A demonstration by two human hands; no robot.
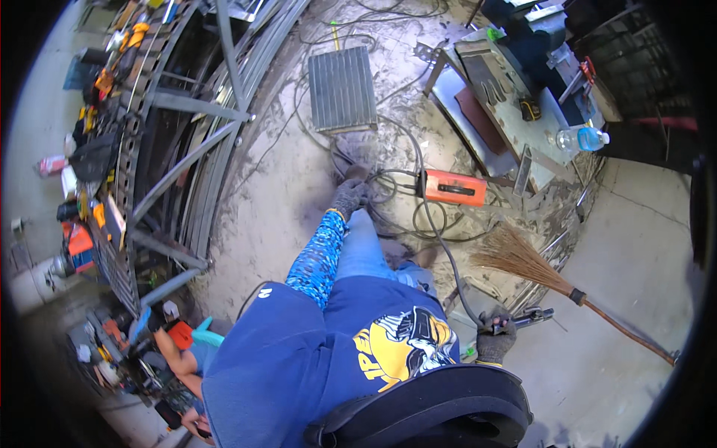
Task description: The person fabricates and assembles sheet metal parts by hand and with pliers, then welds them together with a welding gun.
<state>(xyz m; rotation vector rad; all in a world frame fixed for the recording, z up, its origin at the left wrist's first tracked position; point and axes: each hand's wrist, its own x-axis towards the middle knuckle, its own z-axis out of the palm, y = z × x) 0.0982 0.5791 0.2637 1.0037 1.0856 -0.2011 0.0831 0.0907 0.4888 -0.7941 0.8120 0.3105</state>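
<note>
My right hand, in a dark knit glove, is closed round a welding electrode holder at the lower right. A thick black cable runs from that hand up toward the floor. A thin rod seems to stick out past the holder's jaws. My left hand, gloved in grey below a blue patterned sleeve, is stretched forward over my leg. Its fingers are partly hidden, and I cannot make out anything in them. Just beyond it shows the brown tip of a shoe. An orange welding machine lies among coiled cables to its right.
A ribbed dark metal panel lies ahead on the floor. Right of it, a worktable bears gloves, a tape measure and a water bottle. A broom lies at right. Steel racking and another person's arm are left.
</note>
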